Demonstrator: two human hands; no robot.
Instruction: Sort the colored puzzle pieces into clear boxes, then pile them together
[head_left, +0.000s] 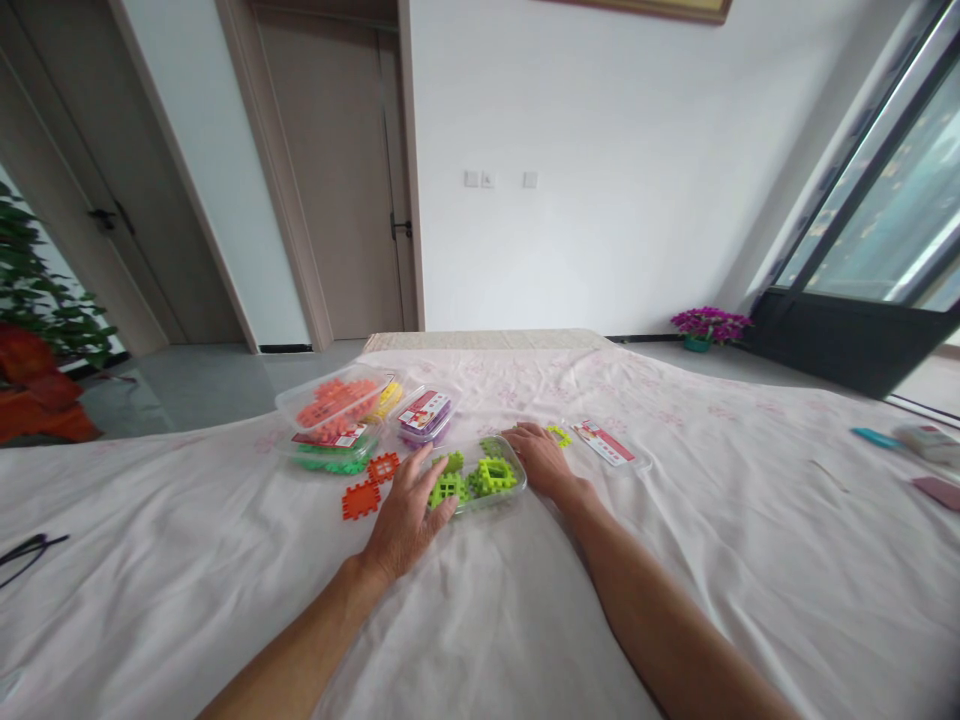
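A clear plastic box [517, 487] stands on the bed in front of me, holding several lime-green toothed building pieces [493, 476]. My left hand [405, 508] grips its left end, fingers along the far side and thumb at the near side. Around the far right corner of the box curl the fingers of my right hand [538, 458]; their tips are partly hidden. A yellow-green piece [559, 435] lies just beyond the right hand. Beside my left hand are two orange-red square pieces, one flat [361, 500] and one window-shaped [384, 467].
Stacked boxes of coral [337, 402], green [330, 460] and yellow pieces stand at the left, next to a purple box [424, 415]. A labelled clear lid [606, 445] lies to the right. Glasses [30, 550] rest at the left edge, a blue item [877, 438] far right.
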